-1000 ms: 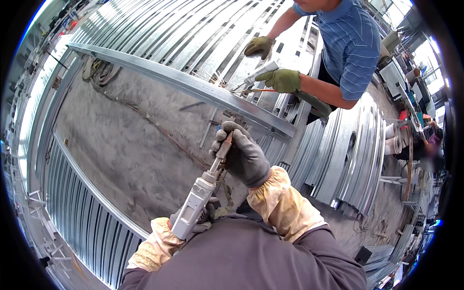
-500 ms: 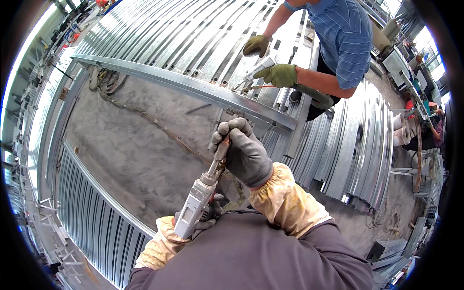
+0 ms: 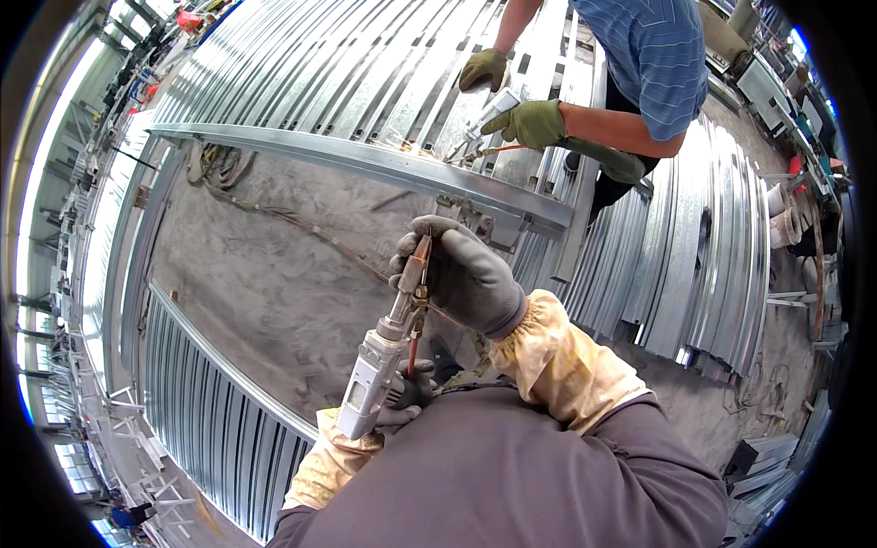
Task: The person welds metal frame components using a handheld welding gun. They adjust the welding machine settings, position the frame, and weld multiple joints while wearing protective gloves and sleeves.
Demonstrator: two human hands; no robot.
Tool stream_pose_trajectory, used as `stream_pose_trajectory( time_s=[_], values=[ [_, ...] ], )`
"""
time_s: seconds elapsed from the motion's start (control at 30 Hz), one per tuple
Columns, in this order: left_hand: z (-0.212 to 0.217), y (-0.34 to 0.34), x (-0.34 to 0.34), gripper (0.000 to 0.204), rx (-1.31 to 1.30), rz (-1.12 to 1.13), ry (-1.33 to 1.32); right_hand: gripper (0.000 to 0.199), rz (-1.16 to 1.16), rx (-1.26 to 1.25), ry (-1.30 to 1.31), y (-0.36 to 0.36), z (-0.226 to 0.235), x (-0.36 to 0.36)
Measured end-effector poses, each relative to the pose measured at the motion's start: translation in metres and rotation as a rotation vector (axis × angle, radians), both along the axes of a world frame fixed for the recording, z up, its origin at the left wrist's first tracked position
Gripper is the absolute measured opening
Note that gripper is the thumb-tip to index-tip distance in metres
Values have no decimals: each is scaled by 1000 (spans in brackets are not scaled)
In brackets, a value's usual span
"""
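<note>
A silver hand-held welding gun (image 3: 370,370) with a copper nozzle (image 3: 417,262) slants up in front of my chest. My left hand (image 3: 411,388), in a dark grey glove, is wrapped round its handle, partly hidden by the body. A thin red-orange line runs beside the nozzle to a brass fitting (image 3: 420,297). My right hand (image 3: 470,279), gloved in grey, is curled at the nozzle's tip with thumb and fingertips together. Whatever they pinch there is too small to make out. The pointed tip shows just below the fingertips.
Across a long galvanised beam (image 3: 365,160), a co-worker in olive gloves (image 3: 530,126) holds a similar welding gun (image 3: 484,119) to a panel of metal strips (image 3: 301,73), with small sparks. Steel profiles are stacked (image 3: 685,247) at right. Another ribbed panel (image 3: 206,393) lies left. Cables (image 3: 274,215) cross the floor.
My view has shifted slightly. The nozzle's tip now shows more clearly, with my right fingers a little above it. The co-worker's gun is lower, near the beam, where sparks now appear.
</note>
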State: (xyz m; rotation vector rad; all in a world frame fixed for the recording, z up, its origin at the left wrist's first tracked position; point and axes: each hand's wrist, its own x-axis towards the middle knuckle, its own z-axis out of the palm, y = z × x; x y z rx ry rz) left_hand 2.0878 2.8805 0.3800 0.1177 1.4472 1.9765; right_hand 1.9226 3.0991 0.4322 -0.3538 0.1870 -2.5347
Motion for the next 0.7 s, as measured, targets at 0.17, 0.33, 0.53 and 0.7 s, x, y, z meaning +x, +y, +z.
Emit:
stream_pose_trajectory(
  time_s=[0.17, 0.33, 0.53, 0.7],
  values=[
    [10, 4, -4, 82, -69, 0, -37, 24, -36, 136, 55, 8, -5, -8],
    [3, -1, 4, 83, -144, 20, 4, 21, -23, 161, 84, 9, -7, -15],
    [34, 9, -6, 80, -191, -12, -32, 16, -47, 185, 81, 8, -9, -16],
    [32, 10, -1, 79, -127, 36, -78, 15, -100, 167, 156, 3, -12, -18]
  ],
)
